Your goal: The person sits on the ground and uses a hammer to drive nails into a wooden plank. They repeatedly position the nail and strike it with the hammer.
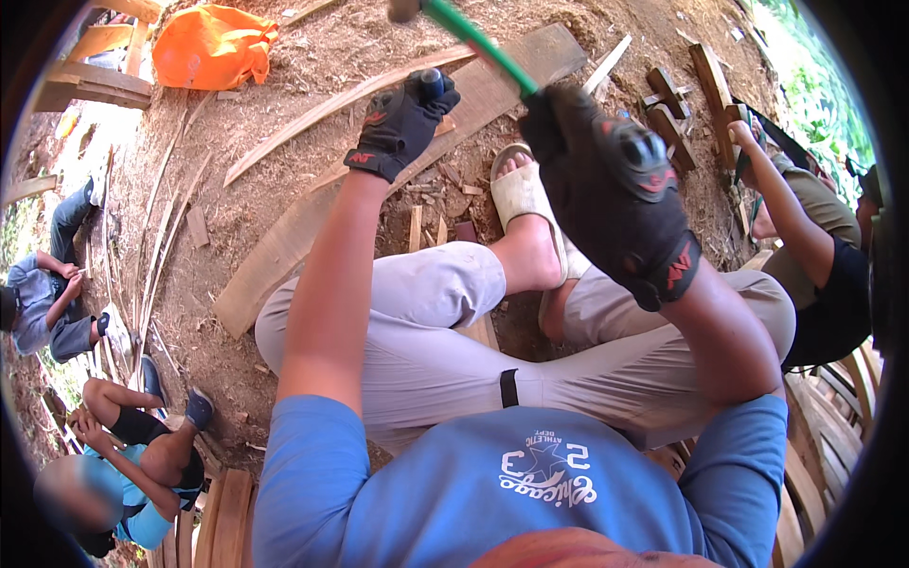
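My right hand [611, 180], in a black glove with red marks, is raised and closed round the green handle of a hammer [483, 45]. The hammer's head [403, 9] is at the top edge, partly cut off. My left hand [398, 118], gloved the same way, is closed round an upright tool handle [432, 83] with a dark, round top; its lower end is hidden by the fingers. Beneath that hand a long wooden plank [275, 260] lies slantwise on the ground, in front of my bent legs and sandalled foot.
Wood chips and thin strips [156, 256] cover the ground. An orange bag [210, 47] lies at the far left. Wooden tools like hand planes [670, 114] lie at the far right. Two people [142, 473] sit on the left; another person [805, 208] works close on the right.
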Demonstrator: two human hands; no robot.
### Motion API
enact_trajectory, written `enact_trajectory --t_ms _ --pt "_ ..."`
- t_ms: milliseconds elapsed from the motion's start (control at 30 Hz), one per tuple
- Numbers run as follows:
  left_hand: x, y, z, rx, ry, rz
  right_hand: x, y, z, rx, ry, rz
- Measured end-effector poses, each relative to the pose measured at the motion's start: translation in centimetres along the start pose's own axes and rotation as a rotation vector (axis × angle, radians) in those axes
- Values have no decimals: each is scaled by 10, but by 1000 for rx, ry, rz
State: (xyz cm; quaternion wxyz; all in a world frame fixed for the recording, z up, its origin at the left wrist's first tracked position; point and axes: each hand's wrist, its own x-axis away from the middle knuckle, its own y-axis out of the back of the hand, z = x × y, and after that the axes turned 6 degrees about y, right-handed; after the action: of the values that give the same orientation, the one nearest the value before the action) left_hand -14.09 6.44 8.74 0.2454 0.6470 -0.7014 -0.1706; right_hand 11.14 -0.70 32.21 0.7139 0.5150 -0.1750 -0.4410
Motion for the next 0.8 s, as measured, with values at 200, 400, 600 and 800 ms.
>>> enact_trajectory --t_ms 200,400,600,800 --pt "12 -3 -24 -96 49 17 11 -8 -15 210 -15 356" --pt "8 -2 -15 122 12 45 -1 3 -6 108 202 -266" --pt "6 6 -25 -28 32 22 9 -8 -19 149 130 35" --pt "18 -2 -38 70 37 37 13 -2 -6 184 29 10"
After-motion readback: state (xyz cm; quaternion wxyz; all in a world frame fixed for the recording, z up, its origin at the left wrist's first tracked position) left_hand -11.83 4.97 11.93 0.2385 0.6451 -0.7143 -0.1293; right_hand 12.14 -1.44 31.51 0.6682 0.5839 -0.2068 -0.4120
